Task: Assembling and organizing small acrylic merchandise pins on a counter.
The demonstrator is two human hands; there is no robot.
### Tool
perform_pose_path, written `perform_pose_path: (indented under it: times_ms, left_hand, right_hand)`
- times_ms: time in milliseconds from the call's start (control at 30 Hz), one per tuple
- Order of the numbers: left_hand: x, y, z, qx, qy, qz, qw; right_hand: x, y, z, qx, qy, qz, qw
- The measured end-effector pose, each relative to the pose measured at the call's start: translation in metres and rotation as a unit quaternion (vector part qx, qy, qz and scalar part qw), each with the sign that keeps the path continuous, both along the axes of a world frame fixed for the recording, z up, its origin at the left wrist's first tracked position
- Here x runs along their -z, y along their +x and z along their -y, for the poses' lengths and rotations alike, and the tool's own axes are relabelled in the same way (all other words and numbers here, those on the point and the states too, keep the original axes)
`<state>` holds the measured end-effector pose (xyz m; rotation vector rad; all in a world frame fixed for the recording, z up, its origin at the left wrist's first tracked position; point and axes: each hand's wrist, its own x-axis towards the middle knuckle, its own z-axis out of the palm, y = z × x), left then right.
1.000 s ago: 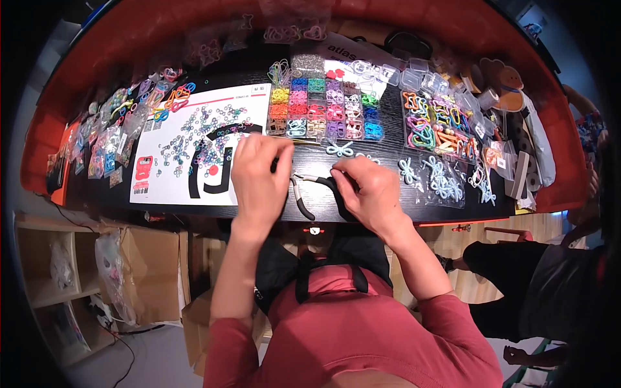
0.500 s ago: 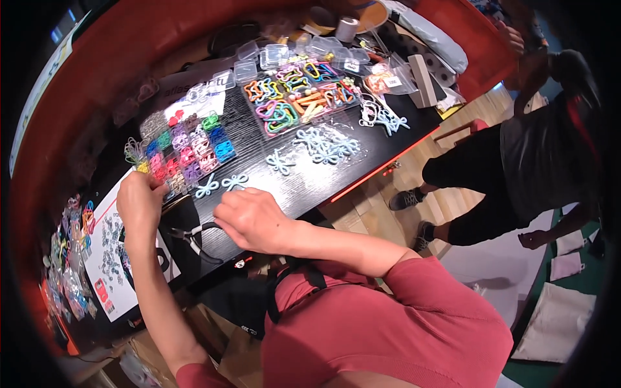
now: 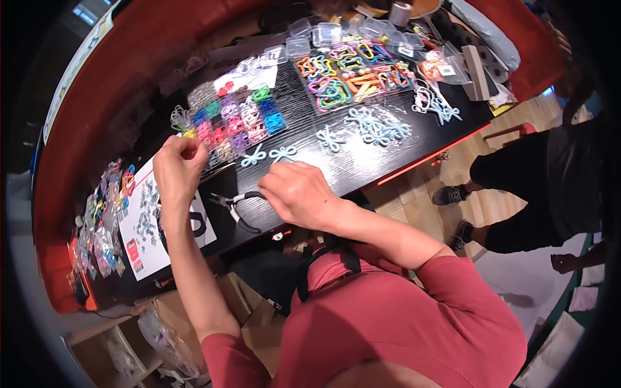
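My left hand (image 3: pixel 178 169) is raised at the near left corner of a divided clear box (image 3: pixel 252 132) of small coloured rings and clips. Thumb and index finger are pinched together; whatever is between them is too small to make out. My right hand (image 3: pixel 299 193) is closed, with its fingers curled inward and their tips hidden. Just left of it on the black table lie pliers (image 3: pixel 243 196) with black and white handles. Two pale blue bow-shaped cord pieces, one bow (image 3: pixel 253 156) and another bow (image 3: pixel 283 152), lie beyond my hands.
Beyond lie a pile of pale blue bows (image 3: pixel 378 126) and a box of coloured shaped pieces (image 3: pixel 349 84). A white sheet (image 3: pixel 143 223) with small metal bits is at left, beside bagged parts (image 3: pixel 103 226). Another person (image 3: pixel 524 187) stands at right, off the table's red edge.
The whole view has swung, so the table sits further right and higher. My left hand has turned slightly, showing the thumb and index pinch more plainly. My right hand stays beside the pliers.
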<state>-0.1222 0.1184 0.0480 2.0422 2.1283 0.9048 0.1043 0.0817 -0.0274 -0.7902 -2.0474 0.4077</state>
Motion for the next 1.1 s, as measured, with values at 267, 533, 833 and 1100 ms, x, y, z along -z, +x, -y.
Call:
perform_pose_path:
  times_ms: [267, 533, 833, 1100]
  left_hand:
    - [0.03, 0.064, 0.043, 0.092, -0.016, 0.102, 0.99]
    - [0.029, 0.071, 0.052, 0.182, 0.072, 0.019, 0.98]
    - [-0.013, -0.03, -0.003, 0.069, -0.115, -0.179, 0.975]
    - [-0.028, -0.019, -0.028, 0.146, -0.172, -0.211, 0.951]
  right_hand:
    - [-0.009, 0.023, 0.0, 0.062, -0.024, -0.033, 0.997]
    - [-0.003, 0.027, -0.002, 0.072, -0.046, -0.01, 0.996]
    - [-0.001, 0.026, -0.003, 0.073, -0.036, -0.001, 0.997]
    - [-0.002, 0.027, -0.003, 0.069, -0.034, 0.004, 0.997]
